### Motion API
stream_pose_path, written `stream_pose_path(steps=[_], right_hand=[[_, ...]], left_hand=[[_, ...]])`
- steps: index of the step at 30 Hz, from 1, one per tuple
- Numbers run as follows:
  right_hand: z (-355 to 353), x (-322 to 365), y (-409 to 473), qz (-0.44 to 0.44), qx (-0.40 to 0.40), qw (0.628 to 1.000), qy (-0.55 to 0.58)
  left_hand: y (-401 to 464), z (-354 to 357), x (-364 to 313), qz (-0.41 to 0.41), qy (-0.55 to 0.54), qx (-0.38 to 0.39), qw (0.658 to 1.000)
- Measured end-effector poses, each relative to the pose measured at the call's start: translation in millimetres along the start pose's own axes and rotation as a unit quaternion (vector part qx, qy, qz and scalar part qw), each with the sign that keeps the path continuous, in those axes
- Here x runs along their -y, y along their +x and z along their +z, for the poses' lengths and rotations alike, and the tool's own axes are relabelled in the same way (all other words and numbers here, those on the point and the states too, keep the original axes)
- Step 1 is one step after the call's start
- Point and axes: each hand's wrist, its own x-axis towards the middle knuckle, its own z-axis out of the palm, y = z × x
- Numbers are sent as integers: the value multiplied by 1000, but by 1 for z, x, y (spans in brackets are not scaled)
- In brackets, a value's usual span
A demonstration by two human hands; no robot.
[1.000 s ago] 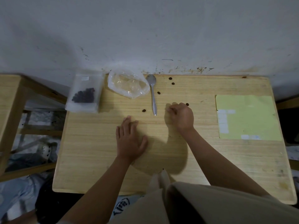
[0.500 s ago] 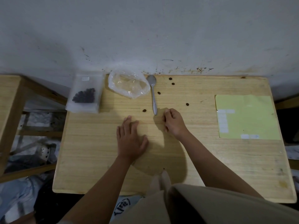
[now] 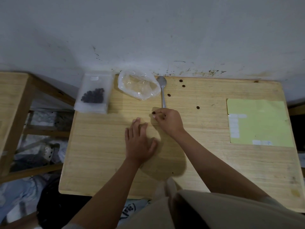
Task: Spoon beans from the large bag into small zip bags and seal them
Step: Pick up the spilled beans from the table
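We are resting our left hand (image 3: 139,142) flat, fingers spread, on the wooden table (image 3: 102,156). Our right hand (image 3: 168,119) is pinching a dark bean (image 3: 153,112) just below the spoon (image 3: 162,90) handle. The crumpled large bag (image 3: 139,86) is lying beside the spoon; a small zip bag (image 3: 94,95) holding beans is overhanging the table's far-left edge.

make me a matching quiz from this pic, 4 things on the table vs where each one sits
Things
1. spoon
2. yellow sheet
3. zip bag with beans
4. left hand

Places
A. flat on the table, near the middle
B. hanging over the table's far left corner
C. right side of the table
D. by the wall, just right of the crumpled clear bag

Pairs: 1-D, 2-C, 3-B, 4-A
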Motion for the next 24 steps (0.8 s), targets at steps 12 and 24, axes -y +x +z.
stream_pose_path(steps=[12,24], right_hand=[[-1,4,2,-11,-17,1000,4],[-42,-21,32,48,-72,992,94]], left_hand=[[0,0,0,-3,-11,-12,1000],[64,2,-30,10,22,18,1000]])
